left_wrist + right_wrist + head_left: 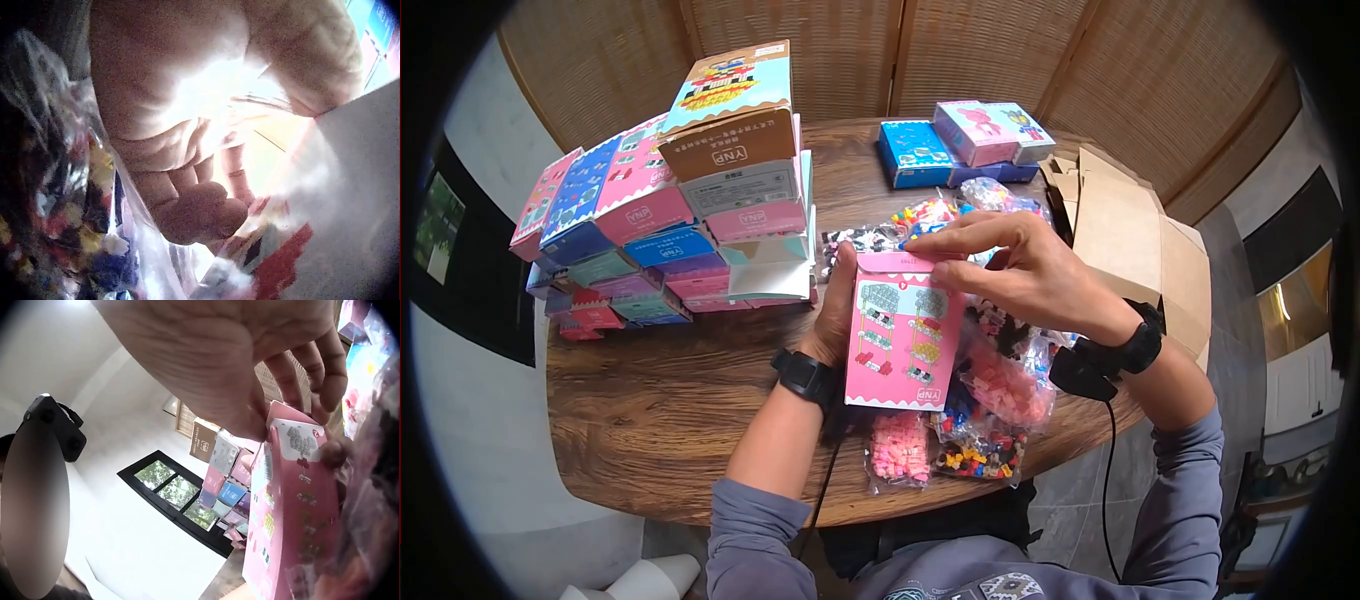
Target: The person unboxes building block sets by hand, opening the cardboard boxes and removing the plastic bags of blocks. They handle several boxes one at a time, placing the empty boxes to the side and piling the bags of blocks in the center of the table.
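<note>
A pink cardboard box printed with small block figures stands tilted in front of me, its printed face toward the head camera. Along its left side, my left hand grips it with the thumb up near the top edge. My right hand is at the top right corner, thumb and fingers pinching the top flap. In the left wrist view, the left hand's curled fingers lie against the box's far side, under strong glare. Part of the left hand is hidden behind the box.
Stacked colourful boxes rise at the left, topped by a brown one. Clear bags of small blocks lie beneath and right of the hands. More boxes sit at the back, and flattened cardboard leans at the right edge.
</note>
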Tool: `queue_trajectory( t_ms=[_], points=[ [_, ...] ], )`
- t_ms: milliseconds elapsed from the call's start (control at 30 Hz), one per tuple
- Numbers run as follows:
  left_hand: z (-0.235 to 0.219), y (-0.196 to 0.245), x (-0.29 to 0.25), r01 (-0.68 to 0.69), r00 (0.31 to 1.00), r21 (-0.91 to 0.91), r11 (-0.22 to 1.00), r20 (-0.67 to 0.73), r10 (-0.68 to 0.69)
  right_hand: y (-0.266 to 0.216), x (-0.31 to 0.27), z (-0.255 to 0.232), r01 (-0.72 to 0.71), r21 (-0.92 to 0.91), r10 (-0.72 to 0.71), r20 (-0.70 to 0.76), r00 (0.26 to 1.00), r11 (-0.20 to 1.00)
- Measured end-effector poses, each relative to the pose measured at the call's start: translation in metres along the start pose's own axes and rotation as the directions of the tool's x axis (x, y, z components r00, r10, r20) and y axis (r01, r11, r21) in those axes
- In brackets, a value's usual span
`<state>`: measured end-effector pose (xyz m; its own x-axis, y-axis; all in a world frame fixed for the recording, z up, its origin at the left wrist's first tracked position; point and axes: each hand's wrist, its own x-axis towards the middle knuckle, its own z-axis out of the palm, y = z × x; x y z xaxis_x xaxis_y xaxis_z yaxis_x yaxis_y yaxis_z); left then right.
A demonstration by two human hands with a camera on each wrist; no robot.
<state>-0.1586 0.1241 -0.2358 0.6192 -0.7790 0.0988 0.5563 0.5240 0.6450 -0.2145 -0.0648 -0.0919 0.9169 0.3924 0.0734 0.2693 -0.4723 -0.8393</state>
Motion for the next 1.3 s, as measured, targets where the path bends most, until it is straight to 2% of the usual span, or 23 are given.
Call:
queue_trajectory(
  t_ms=[33, 133, 267, 367, 533, 633, 667, 767, 900, 967, 1033, 1100, 1233, 1300],
  points=[
    [-0.002, 0.0, 0.0, 0.001, 0.999, -0.045, 0.999, 0.051, 0.001, -0.003, 0.0, 0.0, -0.016, -0.001, 0.016, 0.004, 1.0, 1.0],
    [-0.004, 0.002, 0.0, -0.017, 0.997, 0.003, 1.0, 0.081, 0.017, -0.01, 0.0, -0.001, -0.121, 0.007, 0.121, -0.02, 0.992, 0.993],
    [0.003, 0.0, 0.003, -0.049, 0.997, 0.09, 0.995, -0.057, 0.054, -0.013, 0.002, -0.002, -0.23, 0.0, 0.23, -0.044, 0.972, 0.973],
    [0.003, 0.001, 0.002, -0.026, 0.997, 0.081, 0.996, -0.075, 0.032, -0.008, 0.002, -0.001, -0.093, -0.04, 0.091, -0.044, 0.995, 0.995],
    [-0.006, -0.002, 0.001, 0.044, 0.998, -0.056, 0.997, -0.032, -0.046, 0.007, 0.003, -0.002, -0.055, 0.036, 0.056, -0.007, 0.998, 0.998],
    [-0.008, 0.002, 0.0, 0.039, 0.991, -0.045, 0.998, 0.133, -0.032, 0.006, 0.004, -0.002, -0.031, 0.047, 0.03, 0.02, 0.999, 0.998],
    [-0.004, 0.003, -0.001, 0.041, 0.992, -0.062, 0.997, 0.123, -0.034, 0.005, 0.004, -0.001, -0.017, 0.052, 0.015, 0.028, 1.0, 0.999],
    [0.006, 0.006, -0.001, 0.043, 0.995, -0.092, 0.995, 0.096, -0.034, 0.016, 0.005, 0.004, 0.138, 0.014, -0.137, -0.023, 0.99, 0.99],
    [0.008, 0.008, -0.002, 0.026, 0.997, -0.088, 0.996, 0.081, -0.019, -0.002, 0.001, 0.003, -0.036, 0.034, 0.035, 0.032, 0.999, 0.999],
    [0.005, 0.007, -0.001, 0.042, 0.993, -0.142, 0.989, 0.117, -0.025, -0.006, 0.001, 0.004, -0.11, 0.086, 0.106, 0.049, 0.993, 0.99],
    [0.007, 0.009, -0.002, 0.039, 0.991, -0.088, 0.995, 0.13, -0.028, -0.003, 0.001, 0.005, -0.114, 0.072, 0.11, 0.053, 0.992, 0.991],
    [0.028, 0.015, -0.005, 0.046, 0.997, 0.12, 0.992, -0.064, -0.038, -0.002, 0.0, 0.004, -0.1, 0.027, 0.099, 0.058, 0.993, 0.995],
    [0.022, 0.009, -0.001, 0.005, 1.0, 0.117, 0.993, 0.008, -0.006, -0.007, 0.001, 0.003, -0.027, -0.078, 0.034, 0.081, 0.996, 0.997],
    [0.019, 0.01, 0.0, 0.002, 0.998, 0.138, 0.99, 0.063, -0.011, -0.016, 0.001, 0.0, -0.133, -0.023, 0.134, 0.108, 0.985, 0.991]
  ],
)
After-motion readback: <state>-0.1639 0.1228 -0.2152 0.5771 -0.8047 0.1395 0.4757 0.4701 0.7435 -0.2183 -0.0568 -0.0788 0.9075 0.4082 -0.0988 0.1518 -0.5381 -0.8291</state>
